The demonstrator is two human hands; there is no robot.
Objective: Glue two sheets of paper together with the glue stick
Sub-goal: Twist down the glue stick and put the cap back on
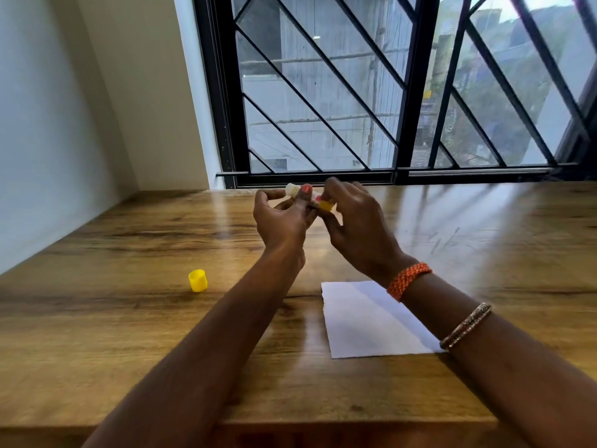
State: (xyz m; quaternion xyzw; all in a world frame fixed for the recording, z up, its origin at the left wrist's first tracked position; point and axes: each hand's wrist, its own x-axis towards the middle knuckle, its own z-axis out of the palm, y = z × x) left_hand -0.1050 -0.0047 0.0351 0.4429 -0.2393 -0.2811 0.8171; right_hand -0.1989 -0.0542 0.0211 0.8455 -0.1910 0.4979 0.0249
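Now the left hand (284,218) is gripping the glue stick (295,190) while the right hand (352,218) is pinching its yellow base, which probably wants slow, small turns.

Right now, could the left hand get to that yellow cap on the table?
Probably yes. The yellow cap stands alone on the table on that side, nothing in the way, but the left hand holds the glue stick and must release it first.

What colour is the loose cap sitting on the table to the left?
Yellow. The cap shows best in the head view, the only one, standing on the wooden table.
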